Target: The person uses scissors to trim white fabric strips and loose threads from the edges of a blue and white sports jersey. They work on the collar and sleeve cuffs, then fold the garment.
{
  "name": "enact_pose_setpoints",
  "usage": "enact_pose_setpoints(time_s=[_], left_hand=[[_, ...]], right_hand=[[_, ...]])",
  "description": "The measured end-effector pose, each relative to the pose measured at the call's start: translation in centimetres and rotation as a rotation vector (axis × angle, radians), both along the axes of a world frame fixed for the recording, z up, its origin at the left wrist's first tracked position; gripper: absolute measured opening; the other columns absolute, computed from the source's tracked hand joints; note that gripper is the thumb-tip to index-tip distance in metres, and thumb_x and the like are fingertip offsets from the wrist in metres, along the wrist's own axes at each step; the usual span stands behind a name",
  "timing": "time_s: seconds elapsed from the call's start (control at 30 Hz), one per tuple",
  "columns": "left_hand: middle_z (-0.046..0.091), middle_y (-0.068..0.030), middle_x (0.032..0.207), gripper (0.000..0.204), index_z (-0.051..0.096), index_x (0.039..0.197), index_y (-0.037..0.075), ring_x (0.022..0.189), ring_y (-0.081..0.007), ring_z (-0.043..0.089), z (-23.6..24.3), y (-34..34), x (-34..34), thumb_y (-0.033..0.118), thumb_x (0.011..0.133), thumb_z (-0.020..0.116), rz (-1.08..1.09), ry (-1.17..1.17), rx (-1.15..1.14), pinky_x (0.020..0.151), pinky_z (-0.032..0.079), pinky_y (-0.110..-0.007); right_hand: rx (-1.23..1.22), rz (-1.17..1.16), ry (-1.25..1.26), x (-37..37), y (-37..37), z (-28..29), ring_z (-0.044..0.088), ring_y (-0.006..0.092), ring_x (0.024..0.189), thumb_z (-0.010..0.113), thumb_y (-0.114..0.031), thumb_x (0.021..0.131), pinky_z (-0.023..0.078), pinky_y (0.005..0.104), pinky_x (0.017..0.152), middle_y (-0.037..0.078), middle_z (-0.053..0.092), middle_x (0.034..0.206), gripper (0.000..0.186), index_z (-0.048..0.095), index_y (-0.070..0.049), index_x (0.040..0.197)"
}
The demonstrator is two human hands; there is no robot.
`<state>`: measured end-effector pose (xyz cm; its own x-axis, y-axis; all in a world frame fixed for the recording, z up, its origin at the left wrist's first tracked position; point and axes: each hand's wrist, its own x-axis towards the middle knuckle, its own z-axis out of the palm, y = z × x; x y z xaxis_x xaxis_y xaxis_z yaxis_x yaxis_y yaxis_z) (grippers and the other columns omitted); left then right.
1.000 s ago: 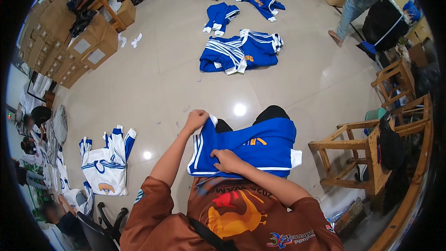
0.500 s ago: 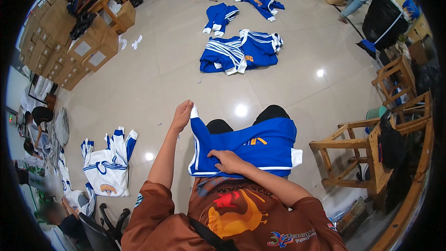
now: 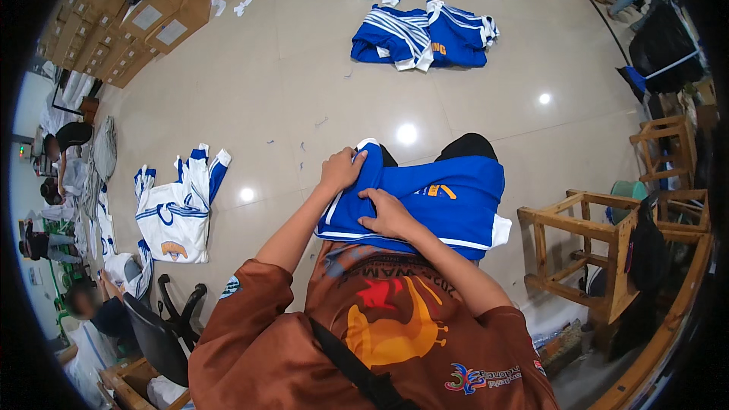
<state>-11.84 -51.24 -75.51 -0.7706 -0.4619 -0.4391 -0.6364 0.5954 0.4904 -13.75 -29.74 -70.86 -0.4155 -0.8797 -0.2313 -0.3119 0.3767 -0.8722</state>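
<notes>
A blue sports jacket (image 3: 448, 182) with white edging, a white cuff at its right end and yellow-orange print lies folded across my lap. My left hand (image 3: 343, 170) grips its left sleeve close to the white cuff (image 3: 367, 143), with the sleeve laid over the jacket body. On the cloth just right of that sleeve rests my right hand (image 3: 390, 216), thumb and fingers apart. Its fingertips touch the blue fabric and the palm side is hidden.
Folded blue-and-white jackets (image 3: 425, 36) lie ahead on the tiled floor. A white jacket (image 3: 175, 212) is spread at my left. Wooden stools (image 3: 577, 243) stand at my right, cardboard boxes (image 3: 163, 11) at the far left. Near an office chair (image 3: 156, 334), a person (image 3: 106, 307) sits.
My left hand has brought the stretched-out sleeve inward and down onto the jacket. My right hand stays on the cloth. The view has tilted, so the floor things sit higher.
</notes>
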Motion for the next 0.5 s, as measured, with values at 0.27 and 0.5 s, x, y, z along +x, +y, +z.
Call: enact_pose_setpoints(time_s=[0.27,0.5], left_hand=[[0.072,-0.0277,0.119,0.063,0.064,0.128,-0.007,0.106,-0.0335,0.070,-3.2,-2.6,-1.6,0.051,0.106,0.054,0.267,0.081,0.288,0.096,0.053,-0.044],[0.069,-0.0130,0.108,0.046,0.063,0.127,-0.006,0.086,-0.0198,0.065,-3.2,-4.5,-5.4,0.035,0.108,0.057,0.359,-0.128,0.818,0.066,0.053,-0.033]], right_hand=[[0.009,-0.054,-0.090,0.0,-1.0,0.5,0.068,0.0430,0.113,0.059,-0.022,0.101,0.052,0.0505,0.100,0.025,0.072,0.119,0.030,0.068,-0.002,0.122],[0.017,-0.086,-0.174,0.2,-0.4,1.5,0.066,0.0276,0.085,0.059,-0.014,0.099,0.053,0.0411,0.079,0.016,0.070,0.094,0.028,0.069,-0.004,0.122]])
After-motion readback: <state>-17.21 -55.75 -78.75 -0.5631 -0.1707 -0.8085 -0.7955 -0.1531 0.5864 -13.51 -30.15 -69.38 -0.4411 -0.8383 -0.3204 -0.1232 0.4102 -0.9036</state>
